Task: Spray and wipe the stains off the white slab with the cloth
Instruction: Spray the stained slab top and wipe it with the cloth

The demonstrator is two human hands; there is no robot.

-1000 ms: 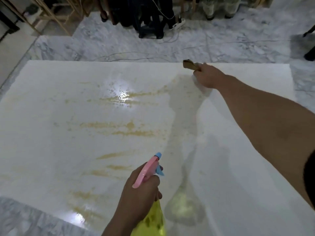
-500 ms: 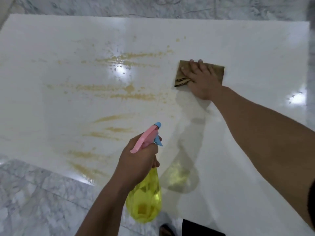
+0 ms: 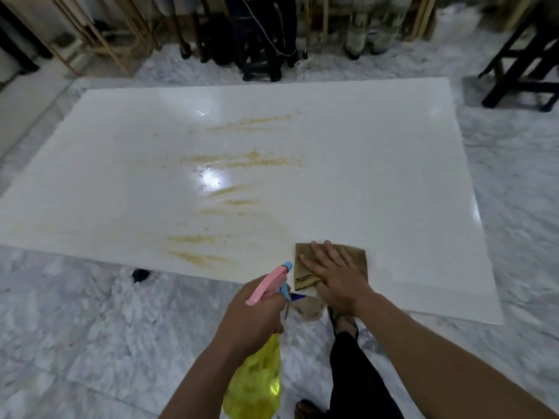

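Landmark: slab [image 3: 363, 152], white, glossy, lying flat on grey marble floor [image 3: 75, 322].

Nearest the person: left hand [image 3: 252, 317] over the floor, just short of slab's near edge. Fingers wrapped tight round neck of spray bottle [image 3: 257, 385]; yellow see-through body hangs below the fist, pink trigger and blue nozzle point toward slab. Forefinger position on trigger: cannot tell. Dark trouser leg [image 3: 360, 376] and a foot sit on the floor beside the bottle, right of it.

At slab's near edge: cloth [image 3: 357, 258], brown, folded approx. square, flat on slab surface, one fold bunched at its near-left corner. Right hand [image 3: 337, 278] palm-down on cloth, fingers spread and straight, pressing it to the slab; wrist overhangs slab's edge.

Slab surface left of cloth: yellow-brown stains [image 3: 242, 160] in several horiz. streaks, running from near edge through mid-slab to far part. Wet glare patches among the streaks. Right portion of slab, beyond cloth, reads clean.

Floor off slab's near-left edge: small dark object [image 3: 139, 275], type not identifiable.

Beyond slab's far edge: dark stool [image 3: 263, 34] w/ white cable, wooden frames [image 3: 99, 34] to far left, black furniture legs [image 3: 523, 68] at far right.
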